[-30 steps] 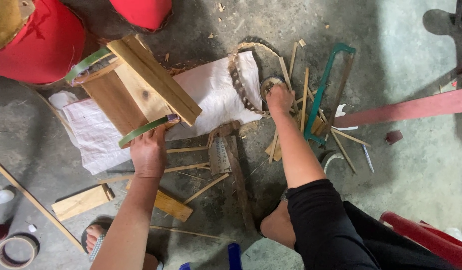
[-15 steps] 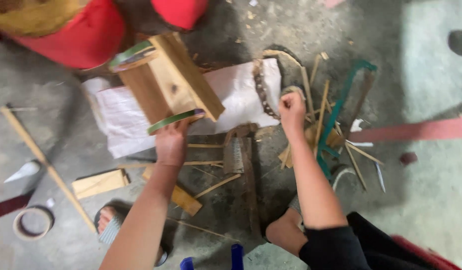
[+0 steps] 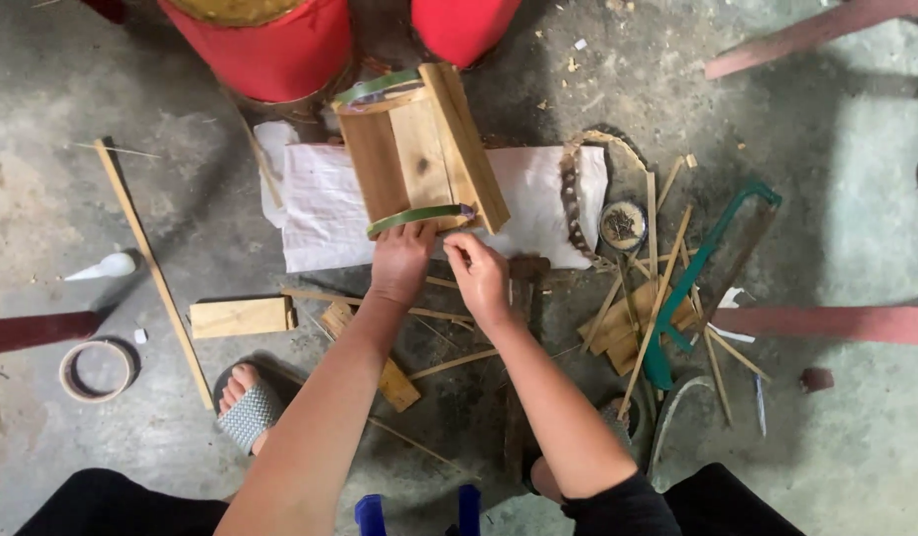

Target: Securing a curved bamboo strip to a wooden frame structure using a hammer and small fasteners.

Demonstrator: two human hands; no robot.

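Looking straight down at a concrete floor (image 3: 102, 79) strewn with scraps. Both hands up against the near end of a small wooden frame (image 3: 419, 149), sitting on a white sheet (image 3: 325, 213) in the upper middle, just in front of two red tubs (image 3: 265, 45). Left hand (image 3: 401, 260) pressed to the frame's near edge, fingers curled onto the green strip (image 3: 419, 215) bent across that end; whether pinching or merely pressing, cannot tell. Right hand (image 3: 479, 273) just beside it, fingertips drawn together narrowly at the strip's right end, thumb and forefinger seemingly nipping something too small to make out. A second green strip (image 3: 375, 87) arched over the far end of the frame. To the right, a green-framed hacksaw (image 3: 707, 263) lying among thin bamboo sticks (image 3: 657, 298), a small round tin (image 3: 623, 224) close to a curved braided band (image 3: 573, 199). To the left, a long thin stick (image 3: 146, 258), a wooden block (image 3: 241, 317), a roll of tape (image 3: 95, 370). Lower down, a foot in a grey sandal (image 3: 244, 409).
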